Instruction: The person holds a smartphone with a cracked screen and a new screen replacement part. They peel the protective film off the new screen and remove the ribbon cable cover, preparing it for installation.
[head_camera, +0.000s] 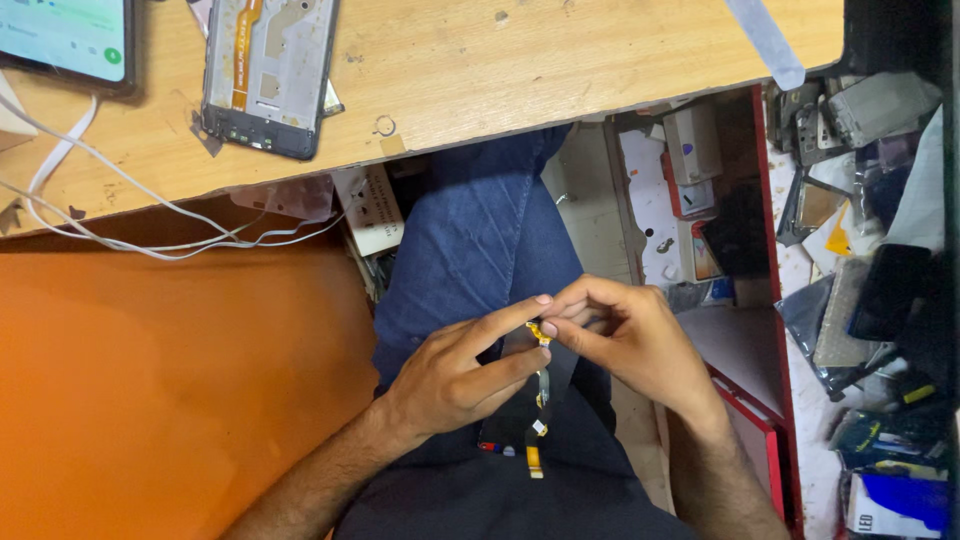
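Nearest in the scene, a thin flex cable (540, 400) with orange and yellow ends hangs down over the person's lap, above a dark flat panel (520, 410) resting on the blue jeans (470, 250). Its lower end dangles free at the near end, while its upper end is pinched between both hands. The left hand (455, 375) is mostly closed, the thumb and forefinger stretched out and meeting on the cable's yellow top end. The right hand (625, 330) is curled in as well, its fingertips closed on the same top end from the right, so the two hands touch at the cable.

To the left of the lap lies a broad orange surface (170, 390). To the right, a red-edged drawer (770, 330) and a heap of phone parts and packets (870, 250) fill the right side.

Farther off, the wooden table (520, 60) spans the far side. On it lies an opened phone frame (268, 75) with an orange strip inside, and at the far left corner a phone with a lit screen (65, 40). White cables (120, 210) trail from the table's left part over its near edge. A pale flat strip (765, 40) lies on the table's right part and reaches past its edge.
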